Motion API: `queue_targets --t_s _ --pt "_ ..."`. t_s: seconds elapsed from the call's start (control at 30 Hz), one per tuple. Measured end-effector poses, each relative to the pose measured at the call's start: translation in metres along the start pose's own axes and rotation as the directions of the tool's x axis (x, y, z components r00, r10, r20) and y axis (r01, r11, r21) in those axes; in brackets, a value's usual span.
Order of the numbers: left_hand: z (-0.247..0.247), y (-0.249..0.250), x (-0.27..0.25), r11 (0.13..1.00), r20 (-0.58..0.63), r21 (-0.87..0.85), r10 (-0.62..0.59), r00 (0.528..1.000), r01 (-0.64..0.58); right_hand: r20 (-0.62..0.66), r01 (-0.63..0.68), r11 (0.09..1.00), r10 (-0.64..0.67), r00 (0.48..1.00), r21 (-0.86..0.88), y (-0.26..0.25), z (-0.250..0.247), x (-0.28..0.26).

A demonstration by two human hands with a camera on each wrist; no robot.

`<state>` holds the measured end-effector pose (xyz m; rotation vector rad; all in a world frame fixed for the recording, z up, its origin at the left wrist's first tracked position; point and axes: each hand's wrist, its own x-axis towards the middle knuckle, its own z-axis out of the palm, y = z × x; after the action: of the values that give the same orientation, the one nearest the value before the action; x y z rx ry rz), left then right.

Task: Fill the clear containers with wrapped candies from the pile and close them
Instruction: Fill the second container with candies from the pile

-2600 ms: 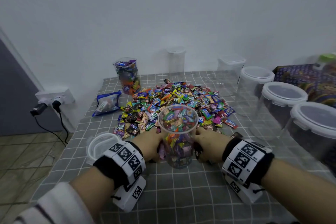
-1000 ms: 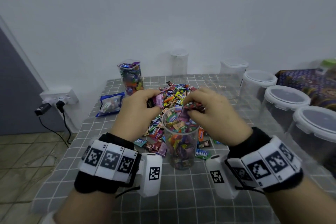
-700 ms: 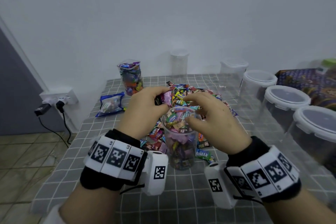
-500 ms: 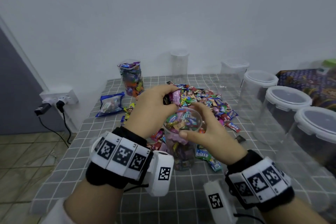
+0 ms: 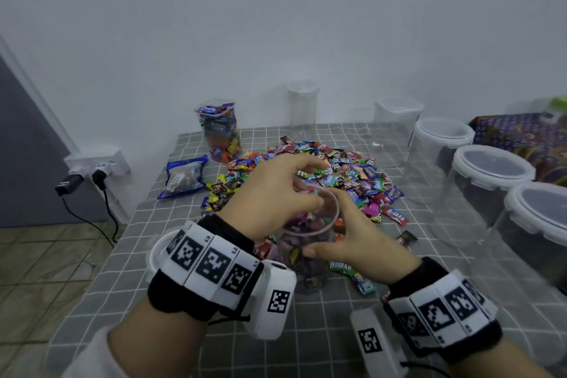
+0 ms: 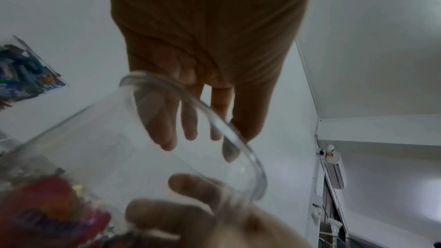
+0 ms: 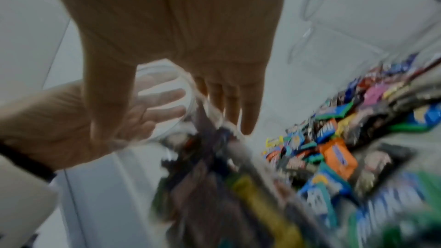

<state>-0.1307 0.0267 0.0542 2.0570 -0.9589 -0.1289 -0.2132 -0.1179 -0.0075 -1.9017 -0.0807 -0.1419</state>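
From the head view, a grey checked worktop [image 5: 190, 258] stands against a white wall [image 5: 276, 24]. On it the candy pile [image 5: 334, 175] lies behind a clear cup [image 5: 310, 242], part full of candies. The left hand [image 5: 270, 199] hangs over its mouth, fingers loose; the right hand [image 5: 359, 242] grips its side.

Left wrist view: straight fingers [image 6: 188, 120] above the rim.

Right wrist view: blurred wrappers [image 7: 334, 157].

Grey white-gridded tablecloth [image 5: 322, 331], multicoloured candy pile [image 5: 346, 172], black-and-white patterned wristbands [image 5: 208, 264]
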Motion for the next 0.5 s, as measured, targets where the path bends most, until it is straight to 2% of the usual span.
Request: queue_targets --t_s 0.07,0.13,0.2,0.27,0.33,0.4,0.5 --pt "-0.006 -0.004 0.003 0.998 -0.086 -0.055 0.003 0.996 -0.008 0.109 -0.022 0.992 0.036 0.993 -0.122 0.003 -0.013 0.003" --pt "-0.011 -0.014 0.010 0.989 -0.182 -0.144 -0.044 0.982 0.017 0.156 -0.064 0.966 0.105 0.982 -0.251 0.008 -0.025 0.008" --pt "-0.014 -0.027 0.018 0.979 -0.256 -0.200 -0.103 0.961 0.052 0.121 -0.129 0.934 0.178 0.977 -0.334 0.013 -0.036 0.015" --pt "-0.015 -0.044 0.028 0.979 -0.283 -0.166 -0.160 0.946 0.116 0.021 -0.186 0.891 0.214 0.977 -0.413 0.016 -0.046 0.024" --pt "-0.014 -0.064 0.039 0.972 -0.244 -0.067 -0.234 0.941 0.224 -0.054 -0.214 0.852 0.215 0.975 -0.478 0.021 -0.053 0.036" --pt "-0.012 -0.084 0.050 0.934 -0.133 0.134 -0.315 0.940 0.332 -0.073 -0.229 0.812 0.226 0.971 -0.537 0.027 -0.058 0.050" --pt "-0.004 -0.100 0.063 0.838 0.086 0.429 -0.410 0.908 0.338 -0.050 -0.264 0.724 0.303 0.952 -0.638 0.037 -0.063 0.071"
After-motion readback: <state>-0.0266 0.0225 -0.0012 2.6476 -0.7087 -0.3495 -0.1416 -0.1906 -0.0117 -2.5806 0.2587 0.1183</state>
